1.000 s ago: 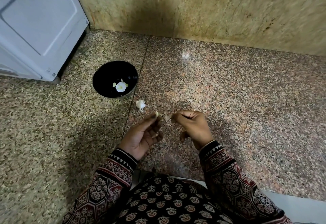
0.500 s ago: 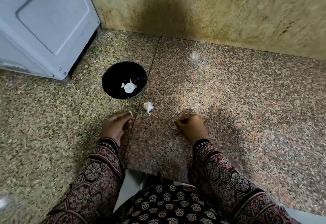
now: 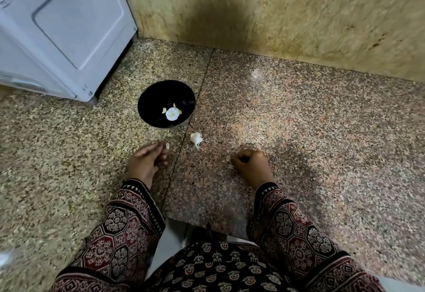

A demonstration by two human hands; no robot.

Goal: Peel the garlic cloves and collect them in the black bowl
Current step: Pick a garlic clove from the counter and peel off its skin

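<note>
The black bowl [image 3: 149,98] stands on the speckled stone counter [image 3: 299,119] and holds a few pale peeled garlic cloves [image 3: 171,114]. A white unpeeled garlic piece [image 3: 196,139] lies on the counter just to the right and in front of the bowl. My left hand [image 3: 146,163] rests on the counter in front of the bowl and pinches a small garlic clove [image 3: 167,146] at its fingertips. My right hand [image 3: 251,165] is curled into a loose fist with its knuckles on the counter, to the right of the garlic piece. Nothing shows inside that fist.
A white appliance [image 3: 64,27] stands at the back left, close to the bowl. A yellowish stone wall [image 3: 276,11] runs along the back. The counter's near edge [image 3: 207,224] is right at my body.
My hands have parted and dropped to the counter. The left hand has carried the clove left toward the bowl, and the right hand has curled into a fist on the surface.
</note>
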